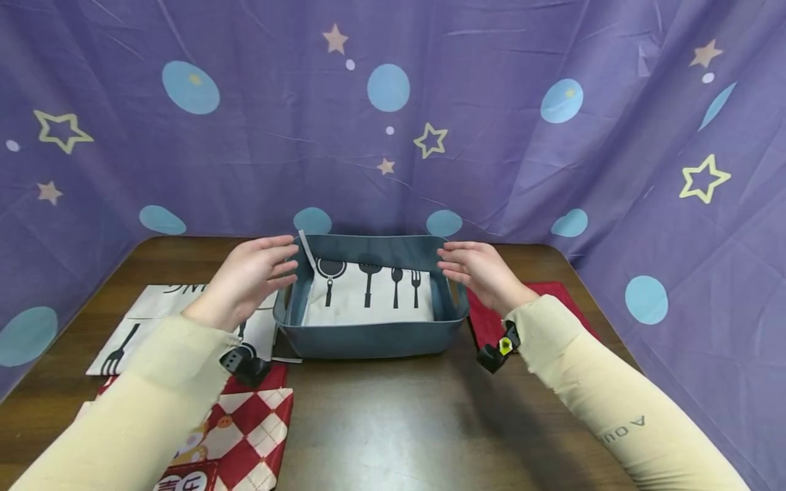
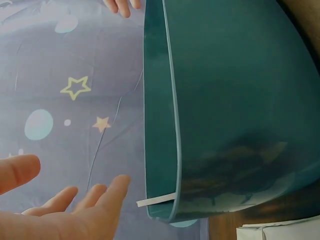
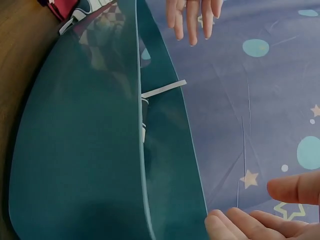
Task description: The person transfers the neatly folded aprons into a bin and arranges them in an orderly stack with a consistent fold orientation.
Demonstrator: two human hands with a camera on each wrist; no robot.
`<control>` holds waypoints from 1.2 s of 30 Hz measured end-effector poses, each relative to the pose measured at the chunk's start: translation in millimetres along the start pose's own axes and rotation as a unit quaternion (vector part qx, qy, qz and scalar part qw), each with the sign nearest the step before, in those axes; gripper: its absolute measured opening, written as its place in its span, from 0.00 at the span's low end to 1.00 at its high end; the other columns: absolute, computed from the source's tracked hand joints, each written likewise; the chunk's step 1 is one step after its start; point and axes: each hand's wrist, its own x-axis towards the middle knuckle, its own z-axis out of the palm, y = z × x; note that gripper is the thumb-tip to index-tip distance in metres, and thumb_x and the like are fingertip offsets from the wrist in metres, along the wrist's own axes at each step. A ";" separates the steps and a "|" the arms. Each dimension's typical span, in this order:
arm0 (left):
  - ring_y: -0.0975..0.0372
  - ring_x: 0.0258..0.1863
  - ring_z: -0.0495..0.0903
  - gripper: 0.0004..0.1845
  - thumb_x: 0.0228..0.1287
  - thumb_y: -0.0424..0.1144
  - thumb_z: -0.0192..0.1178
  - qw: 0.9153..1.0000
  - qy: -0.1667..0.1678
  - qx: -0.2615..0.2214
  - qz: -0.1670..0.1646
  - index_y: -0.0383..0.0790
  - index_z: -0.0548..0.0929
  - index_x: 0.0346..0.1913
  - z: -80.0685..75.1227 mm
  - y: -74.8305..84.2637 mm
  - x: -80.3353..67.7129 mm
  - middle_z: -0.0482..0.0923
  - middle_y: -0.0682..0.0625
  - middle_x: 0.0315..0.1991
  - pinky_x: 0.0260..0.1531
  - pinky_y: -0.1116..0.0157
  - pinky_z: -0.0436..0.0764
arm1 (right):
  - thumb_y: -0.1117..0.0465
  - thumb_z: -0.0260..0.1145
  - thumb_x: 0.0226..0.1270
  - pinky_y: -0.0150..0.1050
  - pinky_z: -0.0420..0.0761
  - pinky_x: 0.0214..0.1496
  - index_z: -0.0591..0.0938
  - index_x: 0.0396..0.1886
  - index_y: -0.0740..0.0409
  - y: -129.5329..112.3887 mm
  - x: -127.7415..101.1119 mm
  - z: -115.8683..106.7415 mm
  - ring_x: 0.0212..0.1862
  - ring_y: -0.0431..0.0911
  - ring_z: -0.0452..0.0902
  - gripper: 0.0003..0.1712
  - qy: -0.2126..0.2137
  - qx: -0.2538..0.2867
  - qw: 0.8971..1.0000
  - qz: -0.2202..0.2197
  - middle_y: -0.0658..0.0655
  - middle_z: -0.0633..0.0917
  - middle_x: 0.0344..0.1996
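Note:
A blue-grey plastic bin (image 1: pixel 368 339) stands toward the back of the table. Inside it lies a folded white cloth (image 1: pixel 368 294) printed with a black pan, spatula, spoon and fork. One light strap (image 1: pixel 307 252) rises past the bin's back left rim, and it also shows in both wrist views. My left hand (image 1: pixel 248 276) is held at the bin's left end, fingers extended and nothing in them. At the opposite end my right hand (image 1: pixel 477 271) faces it, likewise with straight fingers and no object. In the left wrist view the left fingertips (image 2: pixel 120 185) are just outside the rim.
Left of the bin lies another white utensil-print cloth (image 1: pixel 138 327), partly behind my left arm. Nearer, a red-and-white checked cloth (image 1: pixel 248 436) overlaps the table's left side. A red cloth (image 1: pixel 488 324) lies to the right. Purple curtain (image 1: pixel 491 170) surrounds the wooden table (image 1: pixel 368 416).

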 end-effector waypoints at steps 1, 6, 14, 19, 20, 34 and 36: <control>0.46 0.78 0.50 0.33 0.80 0.42 0.42 1.000 -0.001 -0.002 0.001 0.35 0.45 0.79 -0.5 -0.1 -0.3 0.41 0.42 0.80 0.75 0.51 0.58 | 0.65 0.46 0.79 0.47 0.67 0.74 0.58 0.74 0.71 -0.2 -0.2 0.5 0.71 0.60 0.66 0.28 -0.002 0.002 1.000 -0.002 0.67 0.65 0.73; 0.47 0.77 0.53 0.33 0.80 0.41 0.42 1.000 -0.004 -0.001 0.005 0.35 0.45 0.79 -2.1 0.2 -3.2 0.45 0.40 0.80 0.75 0.52 0.59 | 0.65 0.46 0.79 0.47 0.68 0.73 0.59 0.74 0.70 -0.1 -2.3 2.4 0.70 0.59 0.67 0.28 -0.007 0.000 1.000 -0.005 0.66 0.66 0.73; 0.47 0.75 0.58 0.35 0.79 0.42 0.46 1.000 -0.006 0.005 0.014 0.34 0.46 0.78 -10.4 -4.0 -8.7 0.48 0.38 0.79 0.70 0.59 0.69 | 0.63 0.47 0.79 0.47 0.70 0.72 0.60 0.74 0.68 -0.6 -6.3 4.3 0.67 0.56 0.71 0.28 -0.015 -0.009 1.000 -0.003 0.65 0.68 0.72; 0.62 0.59 0.76 0.36 0.77 0.41 0.50 1.000 -0.003 -0.001 0.022 0.33 0.47 0.78 -15.8 -5.8 -13.1 0.51 0.36 0.78 0.53 0.74 0.80 | 0.63 0.48 0.79 0.47 0.71 0.71 0.61 0.74 0.68 -1.6 -8.1 5.0 0.66 0.55 0.73 0.28 -0.019 -0.010 1.000 -0.008 0.64 0.70 0.71; 0.66 0.54 0.78 0.36 0.77 0.41 0.50 1.000 -0.003 -0.005 0.024 0.33 0.47 0.78 -16.8 -5.7 -14.1 0.51 0.35 0.77 0.50 0.75 0.81 | 0.63 0.48 0.79 0.47 0.71 0.71 0.61 0.73 0.68 -1.9 -8.4 5.3 0.66 0.55 0.73 0.28 -0.021 -0.011 1.000 -0.010 0.65 0.70 0.71; 0.69 0.44 0.85 0.36 0.74 0.39 0.56 0.998 -0.009 -0.034 0.056 0.28 0.53 0.75 -22.5 -2.5 -25.0 0.79 0.58 0.51 0.47 0.71 0.84 | 0.63 0.50 0.78 0.43 0.78 0.64 0.66 0.70 0.68 -7.0 -23.6 13.9 0.54 0.48 0.82 0.25 -0.043 -0.010 0.998 -0.042 0.67 0.74 0.67; 0.68 0.44 0.85 0.36 0.74 0.40 0.56 0.997 -0.012 -0.035 0.062 0.28 0.54 0.75 -21.7 -1.3 -27.5 0.80 0.61 0.49 0.47 0.71 0.84 | 0.63 0.50 0.78 0.42 0.79 0.64 0.66 0.70 0.68 -7.6 -25.5 15.5 0.54 0.48 0.82 0.25 -0.048 -0.009 0.998 -0.047 0.68 0.74 0.67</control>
